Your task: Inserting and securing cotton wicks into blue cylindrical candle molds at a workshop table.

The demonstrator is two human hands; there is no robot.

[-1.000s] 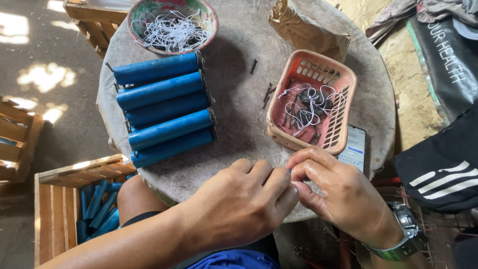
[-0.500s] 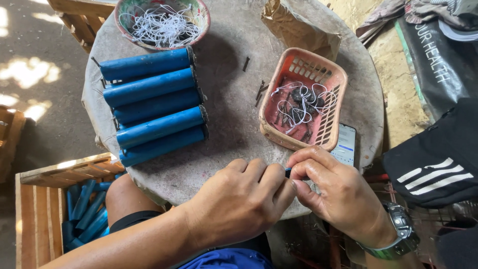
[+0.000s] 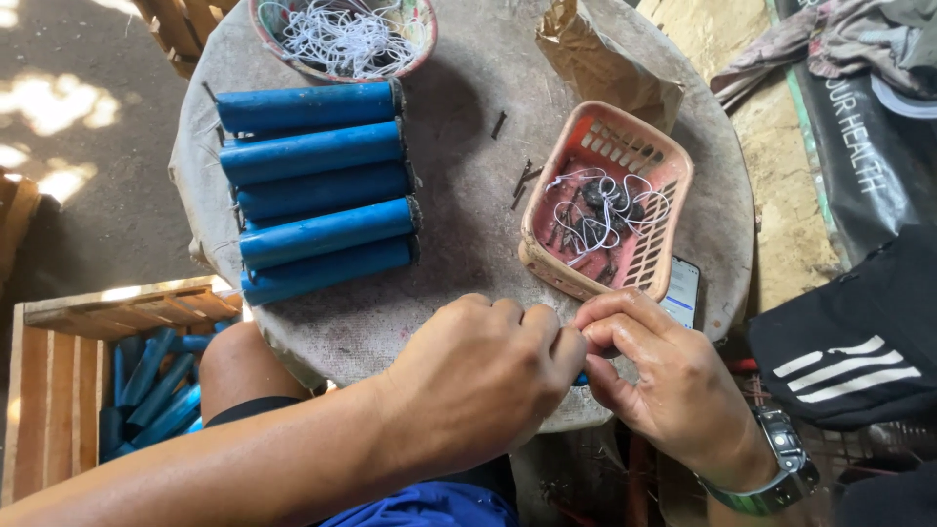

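While both hands are brought together at the near edge of the round worktop (image 3: 468,195), a small blue piece (image 3: 582,379) is pinched between them, only its tip being seen below the fingers. The left hand (image 3: 483,376) is curled into a loose fist with its knuckles upward, and its grip is closed over that piece. The right hand (image 3: 664,381) is pressed against it from the side, its fingertips (image 3: 597,317) drawn together on the same piece; a metal watch (image 3: 781,468) is worn on that wrist. What exactly is held cannot be told, since most of it is hidden.

Just beyond the right hand a pink plastic basket (image 3: 547,263) is set on the worktop, with white strings and small dark parts lying in it. A phone (image 3: 683,291) is partly tucked under its near corner. Five blue tubes (image 3: 317,190) are laid side by side on the left of the worktop, and a bowl (image 3: 420,29) of white string is placed at the far edge. A few dark nails (image 3: 525,178) are scattered between tubes and basket. More blue tubes are kept in a wooden crate (image 3: 59,390) on the floor at the left.
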